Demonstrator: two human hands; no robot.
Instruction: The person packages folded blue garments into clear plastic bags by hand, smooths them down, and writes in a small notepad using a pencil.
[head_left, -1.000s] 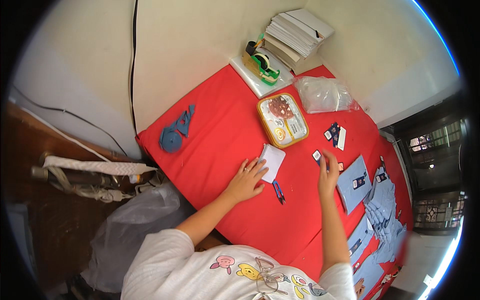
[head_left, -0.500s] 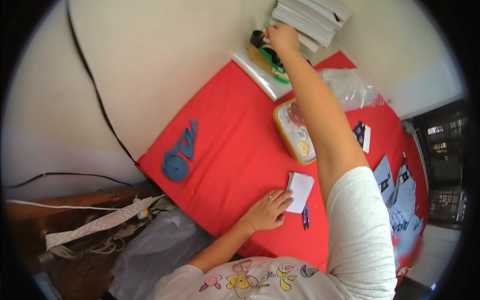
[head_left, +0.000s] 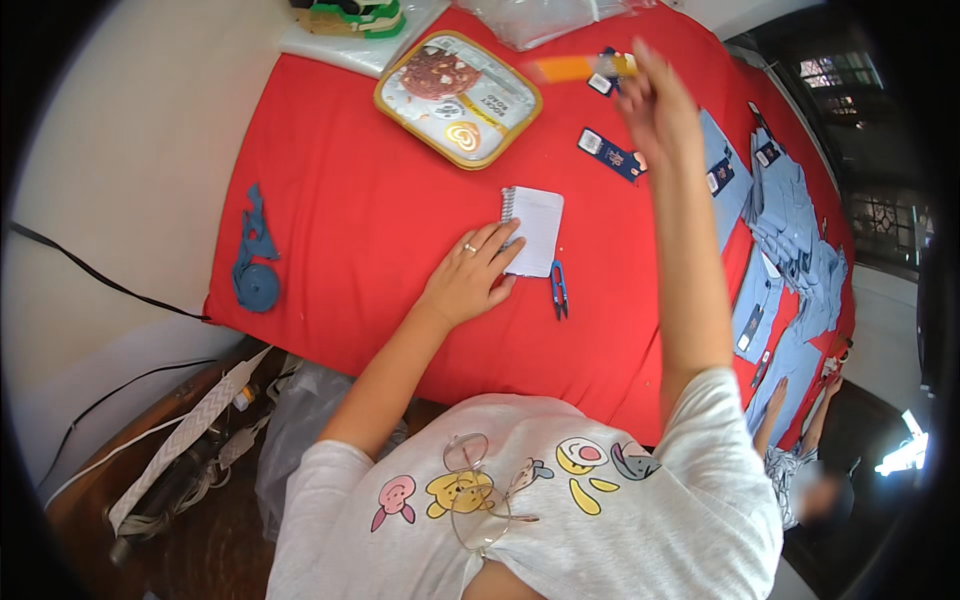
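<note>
Two hands are at work over a red cloth (head_left: 330, 200), and the job looks to be in its middle. Far left on the cloth lies a blue tape roll (head_left: 257, 285) with a loose tail, untouched. The left hand (head_left: 468, 280) lies flat, fingers loosely spread, fingertips pressing the near edge of a small white spiral notepad (head_left: 534, 231) that sits near the middle of the cloth; the page shows no writing that I can make out. Just right of the notepad lies a pair of blue thread snips (head_left: 559, 291), apart from both hands. Above them sits a rounded square tub (head_left: 458, 96) with a gold rim and a pale lid bearing a brown picture, shut. The right hand (head_left: 655, 105) is raised and blurred, fingers pinched on an orange stick-like thing (head_left: 575, 68), perhaps a pen or cutter; I cannot tell which. Below it a dark blue tag (head_left: 611, 156) with a white patch lies alone. Further right, pale blue garments (head_left: 800, 240) lie in an overlapping row down the cloth's edge, several already carrying dark tags, so part of the tagging seems done, while loose tags suggest more is left
</note>
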